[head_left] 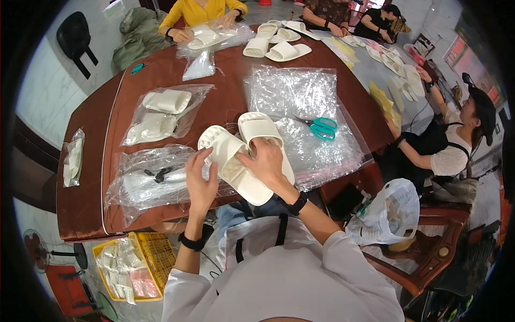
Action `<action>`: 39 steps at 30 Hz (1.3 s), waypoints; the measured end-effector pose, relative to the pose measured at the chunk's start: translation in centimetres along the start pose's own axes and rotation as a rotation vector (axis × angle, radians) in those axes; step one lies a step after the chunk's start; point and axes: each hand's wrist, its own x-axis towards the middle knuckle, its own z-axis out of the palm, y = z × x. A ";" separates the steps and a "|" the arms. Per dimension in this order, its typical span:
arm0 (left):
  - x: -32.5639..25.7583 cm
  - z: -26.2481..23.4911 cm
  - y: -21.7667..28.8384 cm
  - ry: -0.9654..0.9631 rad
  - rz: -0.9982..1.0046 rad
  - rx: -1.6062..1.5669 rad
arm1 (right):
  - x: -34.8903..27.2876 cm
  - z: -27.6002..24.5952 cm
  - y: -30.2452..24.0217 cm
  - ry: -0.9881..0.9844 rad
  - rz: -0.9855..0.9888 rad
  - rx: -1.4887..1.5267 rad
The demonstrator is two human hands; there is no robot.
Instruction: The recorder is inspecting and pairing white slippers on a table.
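In front of me is a pair of off-white slide slippers, held side by side over the table's near edge. My right hand [266,165] grips both, with its fingers in the opening of the right slipper [257,127] and its thumb at the left slipper [225,149]. My left hand [201,185] is beside the left slipper's outer edge, its fingers apart; whether they touch it is hard to tell. Clear plastic bags [292,88] lie flat to the right, topped by teal-handled scissors [323,129]. Clear plastic [145,188] with a black item on it lies at my left.
Bagged slippers [167,101] lie on the brown table [88,129]. A person in yellow [201,12] handles slippers opposite; a person in a cap [450,129] sits right. Below are a yellow crate [155,252] of packages and a wooden chair [434,252] with a white bag [394,209].
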 end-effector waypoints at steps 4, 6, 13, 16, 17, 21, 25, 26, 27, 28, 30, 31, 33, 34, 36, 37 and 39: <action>-0.2 2.2 -1.7 -0.024 0.042 0.090 | 0.4 1.8 1.2 0.092 -0.015 -0.110; -0.4 2.5 -1.6 -0.023 0.026 0.004 | 0.5 1.9 1.5 0.070 0.049 -0.102; 0.4 0.1 0.4 0.256 -0.101 -0.214 | -0.4 -1.2 -0.2 0.183 0.105 0.366; 1.5 -1.0 0.0 0.275 -0.018 -0.160 | 0.3 -7.0 0.3 0.210 0.281 0.471; 1.7 -1.4 -0.2 0.253 -0.049 -0.180 | 0.6 -10.2 -0.2 0.161 0.258 0.593; 2.9 -3.7 -2.3 0.118 -0.090 0.056 | 2.5 -17.4 4.5 0.277 0.242 0.509; 4.9 -5.7 -6.3 0.143 -0.026 0.300 | 4.5 -23.9 17.9 0.290 0.219 0.228; 5.5 -6.1 -6.9 0.149 -0.026 0.302 | 5.2 -25.4 21.9 0.286 0.205 0.053; 6.1 -6.3 -7.5 0.114 -0.029 0.334 | 5.9 -26.3 25.0 0.302 0.194 -0.100; 6.5 -6.5 -8.2 0.084 -0.038 0.373 | 6.5 -26.3 26.5 0.295 0.188 -0.093; 7.4 -7.0 -9.2 0.046 -0.058 0.460 | 8.1 -25.6 28.2 0.295 0.304 -0.450; 7.8 -6.8 -9.3 -0.008 -0.065 0.527 | 8.6 -25.0 29.0 0.294 0.327 -0.481; 8.2 -6.5 -9.5 -0.062 -0.021 0.662 | 9.8 -23.9 31.0 0.265 0.347 -0.518; 8.2 -6.4 -9.7 -0.052 -0.033 0.674 | 10.5 -23.5 32.1 0.245 0.379 -0.563; 8.7 -6.0 -10.3 -0.045 -0.060 0.650 | 11.9 -23.0 35.1 0.187 0.394 -0.623; 9.7 -5.3 -10.5 -0.027 -0.035 0.680 | 12.1 -24.1 37.6 0.094 0.463 -0.527; 10.9 -4.3 -10.8 -0.027 -0.054 0.636 | 11.9 -24.4 40.6 -0.001 0.525 -0.430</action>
